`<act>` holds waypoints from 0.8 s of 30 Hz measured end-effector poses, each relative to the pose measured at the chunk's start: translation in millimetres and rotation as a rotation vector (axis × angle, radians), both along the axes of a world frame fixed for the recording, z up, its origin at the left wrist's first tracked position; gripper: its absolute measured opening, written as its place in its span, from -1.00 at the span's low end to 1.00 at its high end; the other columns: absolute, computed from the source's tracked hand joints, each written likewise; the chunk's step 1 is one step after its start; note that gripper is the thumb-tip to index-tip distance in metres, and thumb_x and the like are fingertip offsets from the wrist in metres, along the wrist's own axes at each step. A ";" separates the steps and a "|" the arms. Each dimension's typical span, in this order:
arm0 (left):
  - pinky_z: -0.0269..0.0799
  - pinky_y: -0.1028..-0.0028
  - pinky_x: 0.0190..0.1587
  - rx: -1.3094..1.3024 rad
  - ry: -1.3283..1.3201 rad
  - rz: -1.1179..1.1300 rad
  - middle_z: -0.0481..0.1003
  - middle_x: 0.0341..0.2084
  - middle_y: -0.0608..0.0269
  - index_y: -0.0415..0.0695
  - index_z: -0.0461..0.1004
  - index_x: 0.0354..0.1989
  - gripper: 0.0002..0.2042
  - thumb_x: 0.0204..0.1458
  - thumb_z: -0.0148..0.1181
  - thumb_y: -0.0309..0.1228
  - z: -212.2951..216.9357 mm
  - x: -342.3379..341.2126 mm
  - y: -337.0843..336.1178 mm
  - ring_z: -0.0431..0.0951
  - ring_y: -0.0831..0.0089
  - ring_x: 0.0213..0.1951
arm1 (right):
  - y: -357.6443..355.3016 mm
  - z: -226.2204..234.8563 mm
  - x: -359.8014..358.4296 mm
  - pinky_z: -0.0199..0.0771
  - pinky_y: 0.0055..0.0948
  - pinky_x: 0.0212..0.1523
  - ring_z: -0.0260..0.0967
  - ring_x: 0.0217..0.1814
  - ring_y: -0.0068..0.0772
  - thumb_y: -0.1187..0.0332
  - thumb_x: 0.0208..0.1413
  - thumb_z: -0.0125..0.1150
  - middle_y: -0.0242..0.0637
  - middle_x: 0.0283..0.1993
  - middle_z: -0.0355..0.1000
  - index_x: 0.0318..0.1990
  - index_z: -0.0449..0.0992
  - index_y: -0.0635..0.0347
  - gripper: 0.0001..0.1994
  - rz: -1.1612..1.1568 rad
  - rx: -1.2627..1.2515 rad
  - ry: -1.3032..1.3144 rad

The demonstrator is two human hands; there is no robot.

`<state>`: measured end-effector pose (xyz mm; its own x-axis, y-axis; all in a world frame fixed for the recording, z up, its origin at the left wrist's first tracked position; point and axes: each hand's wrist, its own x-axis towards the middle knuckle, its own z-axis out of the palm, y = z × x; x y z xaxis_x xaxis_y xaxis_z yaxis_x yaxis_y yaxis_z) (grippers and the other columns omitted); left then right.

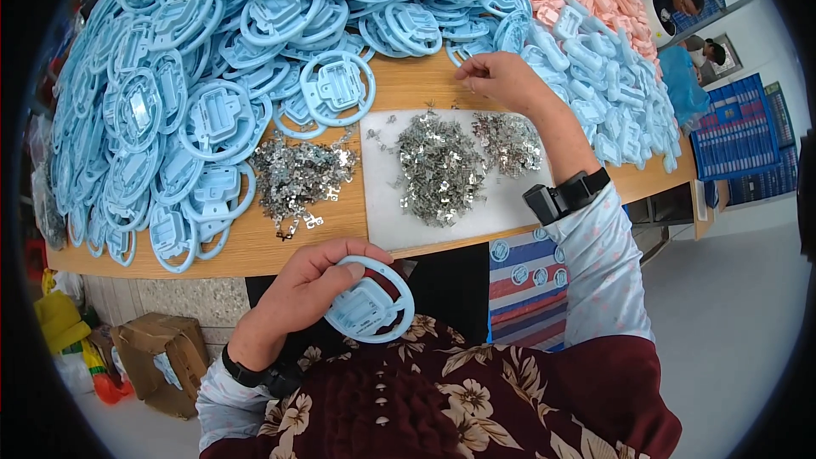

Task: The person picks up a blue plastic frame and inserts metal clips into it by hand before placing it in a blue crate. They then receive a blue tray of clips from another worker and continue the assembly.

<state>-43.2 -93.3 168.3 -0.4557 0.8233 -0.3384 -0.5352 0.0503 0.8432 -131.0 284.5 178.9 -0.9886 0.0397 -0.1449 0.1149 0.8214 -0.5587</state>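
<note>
The left hand (310,285) is gripping a blue ring (365,310) by its upper rim, thumb on top, and the ring is facing the wearer just in front of the tabletop (408,76). The right hand (507,85) is hovering over the far side, fingers loosely bent; whether they are pinching anything, I cannot tell. The step seems to be fitting small parts to this ring; the next move probably calls for picking one metal clip from the middle pile (442,170) and bringing it over. The left hand's fingers are hiding part of the rim, individual clips are blurring together, and the large heap of rings (223,119) is running out of view.
</note>
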 end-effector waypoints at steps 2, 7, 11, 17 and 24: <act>0.46 0.56 -0.07 -0.003 -0.004 -0.013 0.57 -0.18 0.26 -0.27 0.45 0.02 -0.73 0.21 -0.07 -0.50 0.5 -1.7 1.0 0.54 0.59 -0.17 | 8.5 -7.0 2.2 0.44 -0.55 -0.29 0.42 -0.37 -0.61 0.39 0.02 0.29 -0.40 -0.37 0.54 -0.18 0.61 0.20 -0.80 -0.009 0.105 0.019; 0.46 0.55 -0.07 -0.007 -0.005 -0.016 0.57 -0.18 0.25 -0.27 0.45 0.02 -0.73 0.21 -0.07 -0.51 -1.8 -3.1 5.4 0.54 0.59 -0.16 | 3.0 -22.5 6.8 0.44 -0.56 -0.29 0.41 -0.38 -0.62 0.41 0.03 0.29 -0.42 -0.38 0.53 -0.14 0.60 0.20 -0.78 0.076 0.083 -0.024; 0.46 0.55 -0.07 -0.003 -0.002 -0.001 0.57 -0.18 0.25 -0.27 0.45 0.02 -0.73 0.20 -0.07 -0.52 -2.5 -1.6 6.8 0.54 0.59 -0.16 | -2.3 -15.9 5.8 0.43 -0.56 -0.31 0.39 -0.41 -0.61 0.41 0.04 0.28 -0.40 -0.40 0.52 -0.16 0.60 0.21 -0.80 0.052 -0.171 0.007; 0.46 0.55 -0.08 -0.023 -0.032 0.012 0.57 -0.19 0.26 -0.26 0.45 0.01 -0.74 0.20 -0.08 -0.52 1.0 -4.3 9.5 0.54 0.59 -0.17 | 34.0 1.3 19.3 0.42 -0.49 -0.32 0.41 -0.41 -0.51 0.41 0.06 0.26 -0.29 -0.40 0.53 -0.16 0.60 0.22 -0.80 -0.132 0.249 0.096; 0.46 0.55 -0.09 -0.017 -0.016 -0.010 0.57 -0.21 0.27 -0.26 0.46 0.00 -0.74 0.20 -0.09 -0.52 5.5 -7.2 16.0 0.55 0.59 -0.19 | 35.7 -24.6 23.7 0.47 -0.44 -0.24 0.50 -0.32 -0.40 0.42 0.05 0.26 -0.19 -0.31 0.56 -0.14 0.60 0.20 -0.79 -0.153 0.255 0.115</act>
<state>-50.4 -77.3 173.8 -0.4415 0.8222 -0.3593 -0.5480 0.0700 0.8335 -107.3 320.2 154.4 -0.9777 0.2101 0.0015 0.1959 0.9146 -0.3538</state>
